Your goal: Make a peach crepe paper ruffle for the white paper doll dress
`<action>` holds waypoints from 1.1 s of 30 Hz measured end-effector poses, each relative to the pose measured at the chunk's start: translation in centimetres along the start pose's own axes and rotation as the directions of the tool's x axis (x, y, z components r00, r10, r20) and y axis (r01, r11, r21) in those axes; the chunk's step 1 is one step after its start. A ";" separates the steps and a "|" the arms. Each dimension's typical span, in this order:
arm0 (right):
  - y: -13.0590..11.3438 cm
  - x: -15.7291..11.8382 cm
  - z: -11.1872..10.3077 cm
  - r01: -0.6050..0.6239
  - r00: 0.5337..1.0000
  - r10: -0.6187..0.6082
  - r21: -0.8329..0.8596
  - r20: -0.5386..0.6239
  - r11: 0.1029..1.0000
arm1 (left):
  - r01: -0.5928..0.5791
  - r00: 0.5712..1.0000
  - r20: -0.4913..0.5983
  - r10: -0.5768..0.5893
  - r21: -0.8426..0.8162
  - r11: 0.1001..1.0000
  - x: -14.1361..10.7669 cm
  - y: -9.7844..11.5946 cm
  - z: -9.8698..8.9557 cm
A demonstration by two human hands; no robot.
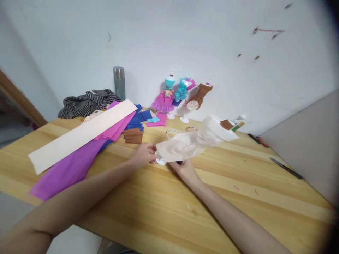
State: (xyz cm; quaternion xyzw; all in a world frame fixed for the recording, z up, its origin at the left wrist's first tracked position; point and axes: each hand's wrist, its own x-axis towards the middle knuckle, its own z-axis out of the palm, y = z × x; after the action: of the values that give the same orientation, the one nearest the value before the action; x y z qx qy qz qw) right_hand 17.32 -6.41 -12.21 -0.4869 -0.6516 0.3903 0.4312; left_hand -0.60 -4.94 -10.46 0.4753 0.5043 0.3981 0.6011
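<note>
A small dress form wrapped in cream paper (185, 143) leans to the right above the middle of the table, its neck end at the upper right with a brown piece on it. My left hand (145, 153) has its fingers closed on the rim of the form's white round base (161, 159). Beneath the cream paper, my right hand (184, 169) is closed around the lower part of the form; its fingertips are partly hidden, and something dark shows beside them.
Long cream, pink and purple paper sheets (82, 137) lie at the left, near folded blue and brown pieces (133, 135). Striped cloth (87, 103), a flask (119, 83) and dressed forms (164, 100) stand along the wall. Scissors (286, 168) lie at the right. Tape rings (172, 133) sit mid-table.
</note>
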 end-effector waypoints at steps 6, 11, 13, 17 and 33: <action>0.1 -0.1 -0.2 -0.020 1.000 0.020 0.033 0.023 0.999 | 0.080 0.994 -0.063 -0.088 -0.112 0.990 0.2 0.6 -0.5; -0.3 -0.4 -0.5 -0.137 0.990 0.138 0.100 0.005 0.985 | 0.114 0.984 -0.115 -0.137 -0.185 0.976 0.5 0.5 -0.7; -0.4 -0.5 -0.3 -0.179 0.983 0.183 0.114 -0.024 0.977 | 0.121 0.979 -0.139 -0.150 -0.201 0.972 0.7 0.5 -0.6; -0.4 -0.2 -0.4 -0.181 0.976 0.196 0.150 -0.099 0.972 | 0.118 0.975 -0.156 -0.157 -0.233 0.965 1.3 0.2 0.7; 2.7 1.1 -2.4 0.186 0.979 -0.204 -0.407 -0.002 0.894 | 0.044 0.987 -0.152 -0.060 -0.112 0.993 4.4 -2.1 4.6</action>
State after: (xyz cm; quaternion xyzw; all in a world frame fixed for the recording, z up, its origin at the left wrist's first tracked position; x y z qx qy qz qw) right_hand 20.24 -4.56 -13.71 -0.5064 -0.7541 0.1907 0.3723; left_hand 4.67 -1.96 -13.30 0.3962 0.5394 0.4449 0.5952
